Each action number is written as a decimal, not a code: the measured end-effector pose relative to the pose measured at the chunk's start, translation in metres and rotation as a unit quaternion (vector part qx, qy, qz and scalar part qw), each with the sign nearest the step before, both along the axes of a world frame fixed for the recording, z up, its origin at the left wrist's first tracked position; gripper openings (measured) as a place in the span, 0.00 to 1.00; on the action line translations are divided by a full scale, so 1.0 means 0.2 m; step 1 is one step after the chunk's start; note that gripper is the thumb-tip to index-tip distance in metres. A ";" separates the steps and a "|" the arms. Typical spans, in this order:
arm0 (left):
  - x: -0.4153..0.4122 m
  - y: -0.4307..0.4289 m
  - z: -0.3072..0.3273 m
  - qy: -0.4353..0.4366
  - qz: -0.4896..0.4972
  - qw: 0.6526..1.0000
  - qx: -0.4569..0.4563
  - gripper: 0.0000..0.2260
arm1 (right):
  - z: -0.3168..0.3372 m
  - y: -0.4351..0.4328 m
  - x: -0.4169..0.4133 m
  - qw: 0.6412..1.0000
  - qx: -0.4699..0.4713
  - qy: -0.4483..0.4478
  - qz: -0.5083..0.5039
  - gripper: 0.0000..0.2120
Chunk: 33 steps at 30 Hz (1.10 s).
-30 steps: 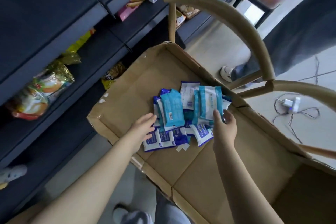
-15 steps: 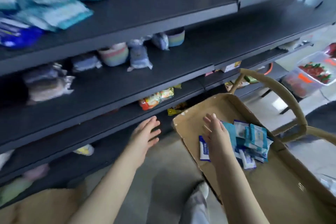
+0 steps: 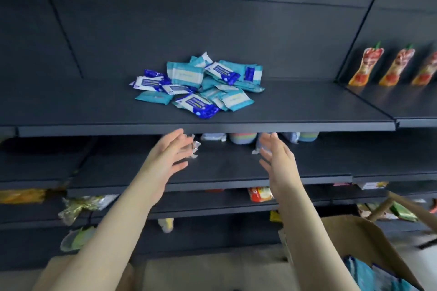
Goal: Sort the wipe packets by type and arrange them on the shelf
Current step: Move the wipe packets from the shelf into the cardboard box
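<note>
A loose heap of wipe packets, teal ones mixed with dark blue and white ones, lies on the dark upper shelf. My left hand and my right hand are raised just below that shelf's front edge, palms facing each other, fingers apart and empty. More teal and blue packets lie in the cardboard box at the lower right.
Three red and orange pouches stand on the neighbouring shelf at right. Wrapped sponges sit on the shelf just behind my hands. Snack bags lie on lower shelves. A wooden chair frame rises behind the box.
My view has swung up from the box to the upper shelf. Both hands have left the packets in the box and risen, empty, toward the shelf's front edge.
</note>
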<state>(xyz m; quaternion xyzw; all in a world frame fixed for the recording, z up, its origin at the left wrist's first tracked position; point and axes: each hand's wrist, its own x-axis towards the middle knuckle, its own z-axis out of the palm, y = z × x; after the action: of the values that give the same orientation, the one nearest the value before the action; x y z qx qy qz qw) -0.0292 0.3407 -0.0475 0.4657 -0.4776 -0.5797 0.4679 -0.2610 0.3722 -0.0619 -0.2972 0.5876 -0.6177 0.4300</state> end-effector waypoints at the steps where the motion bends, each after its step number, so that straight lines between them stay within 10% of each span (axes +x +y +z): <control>1: 0.03 -0.05 0.03 0.004 0.009 1.000 -0.010 0.16 | 0.04 -0.07 0.01 1.000 -0.009 0.007 0.004 0.20; 13: 0.01 -0.93 0.03 -0.098 0.114 0.985 -0.086 0.09 | 0.10 -1.07 -0.19 0.978 0.021 0.203 0.040 0.18; 21: -0.15 -1.26 -0.16 -0.294 0.094 0.944 -0.116 0.18 | -0.10 -1.44 -0.30 0.828 0.136 0.541 0.046 0.29; 26: -0.17 -1.28 -0.19 -0.434 0.111 0.886 -0.118 0.36 | -0.12 -1.50 -0.29 0.840 0.117 0.525 0.072 0.34; 33: -0.15 -1.31 -0.19 -0.221 0.159 0.955 -0.121 0.38 | -0.11 -1.53 -0.27 0.861 0.110 0.492 0.072 0.35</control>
<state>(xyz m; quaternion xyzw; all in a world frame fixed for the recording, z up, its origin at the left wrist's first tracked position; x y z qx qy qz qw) -0.0582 0.0784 -0.0861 0.5917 -0.5554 -0.3190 0.4896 -0.3141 0.0658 -0.0839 -0.5544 0.7638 -0.2900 0.1583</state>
